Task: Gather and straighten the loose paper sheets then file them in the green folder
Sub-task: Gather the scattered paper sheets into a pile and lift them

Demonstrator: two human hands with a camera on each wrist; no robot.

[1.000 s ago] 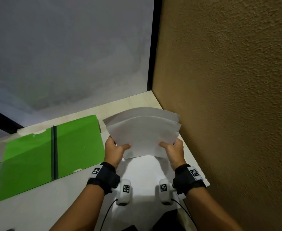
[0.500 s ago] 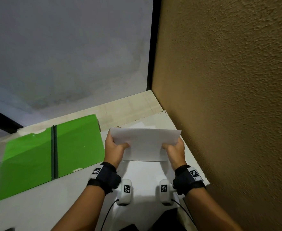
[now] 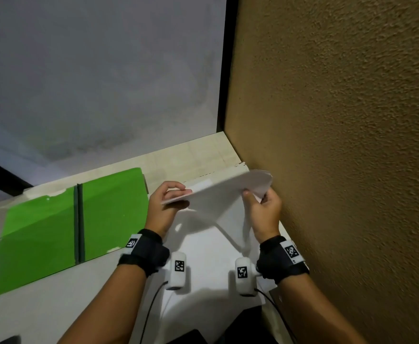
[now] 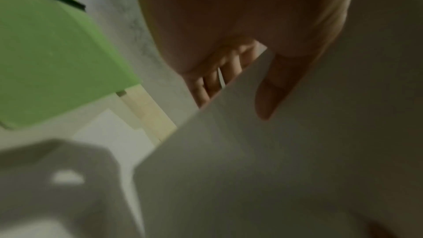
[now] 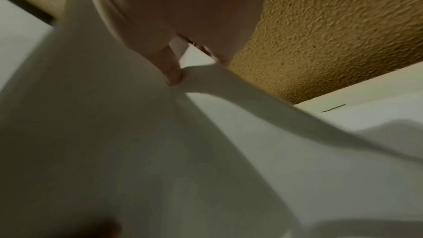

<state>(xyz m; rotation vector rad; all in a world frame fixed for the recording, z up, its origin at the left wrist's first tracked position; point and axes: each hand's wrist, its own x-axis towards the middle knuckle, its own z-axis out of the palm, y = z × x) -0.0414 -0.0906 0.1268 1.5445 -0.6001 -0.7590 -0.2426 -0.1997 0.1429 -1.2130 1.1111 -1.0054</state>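
Matt white paper sheets (image 3: 218, 194), matt green card folder (image 3: 54, 227), rough textured ochre wall (image 3: 339, 145).

White paper sheets (image 3: 218, 194), gathered in a loose stack, are held off the counter (image 3: 54, 306) at a tilt, the right end higher and curling over near the textured brown wall. The stack's left edge is pinched between thumb and fingers, and its right edge bends sharply downward. The green folder (image 3: 54, 227) lies open and flat on the counter to the left, a dark spine running down its middle.
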